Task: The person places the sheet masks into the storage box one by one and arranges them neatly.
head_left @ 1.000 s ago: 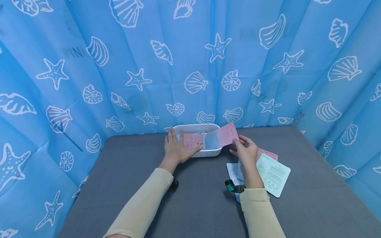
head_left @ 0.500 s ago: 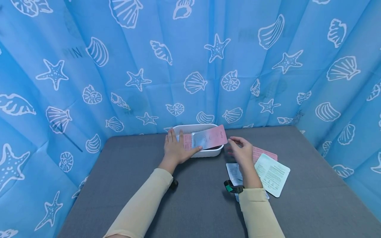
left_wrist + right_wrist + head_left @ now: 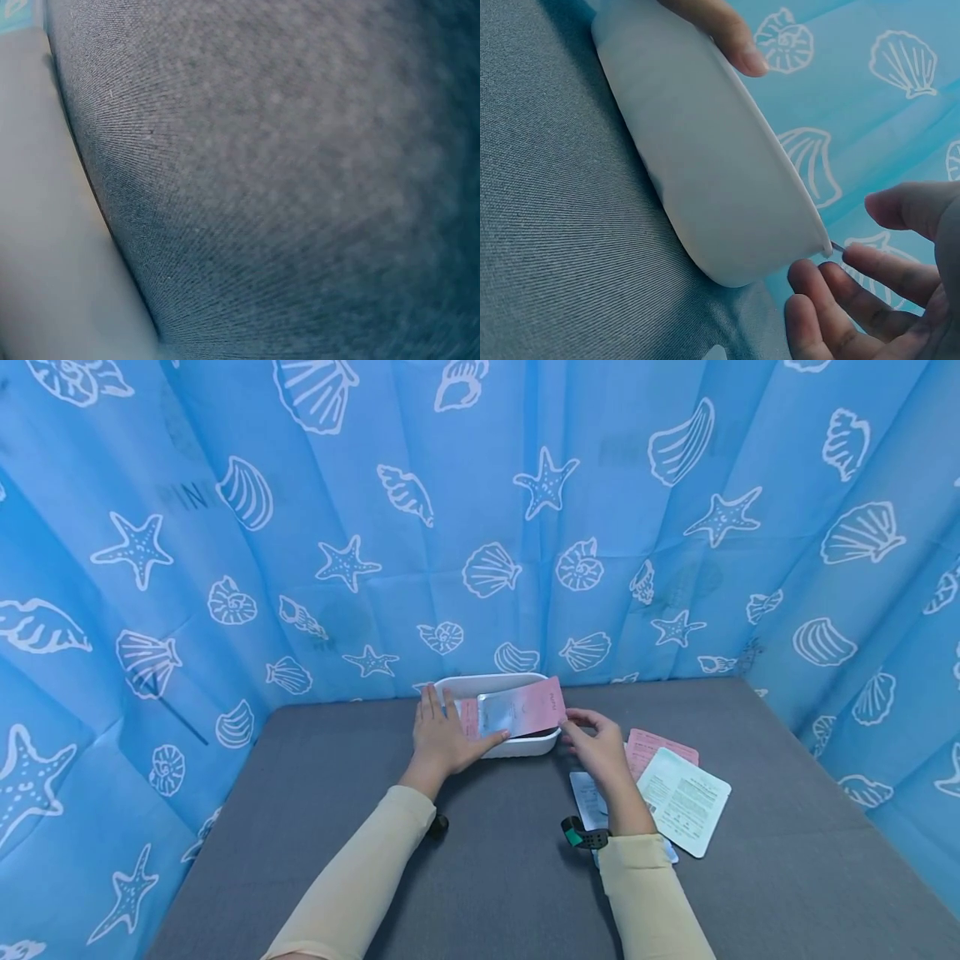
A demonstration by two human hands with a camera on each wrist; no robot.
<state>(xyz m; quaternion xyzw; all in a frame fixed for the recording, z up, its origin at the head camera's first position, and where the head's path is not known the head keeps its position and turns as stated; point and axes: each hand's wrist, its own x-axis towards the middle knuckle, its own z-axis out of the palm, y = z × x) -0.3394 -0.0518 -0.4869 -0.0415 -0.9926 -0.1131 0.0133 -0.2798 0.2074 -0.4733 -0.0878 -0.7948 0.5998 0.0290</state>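
Note:
A white oblong tub (image 3: 534, 748) stands near the table's back edge. My left hand (image 3: 441, 739) lies spread over its left end, the thumb reaching along the front rim. Inside, a pink printed sachet (image 3: 469, 718) lies partly under a pink-and-silver sachet (image 3: 525, 706), which slants up over the tub's right end. At that sachet's right end is my right hand (image 3: 597, 747). In the right wrist view, its index fingertip meets the thin edge sticking out past the rim, while the thumb stands apart. The left wrist view shows mostly cloth and the tub's wall (image 3: 60, 210).
To the right of the tub several flat sachets lie overlapping: a pink one (image 3: 660, 747), a mint-green one (image 3: 686, 802) and a silvery one (image 3: 587, 797) partly under the right forearm. A blue shell-print curtain (image 3: 480, 527) hangs behind the grey table (image 3: 330, 777).
The pink-and-silver sachet has left the right hand's pinch and shifted left and lower into the tub. The right hand drew back, then came left to its end. The left hand stays put.

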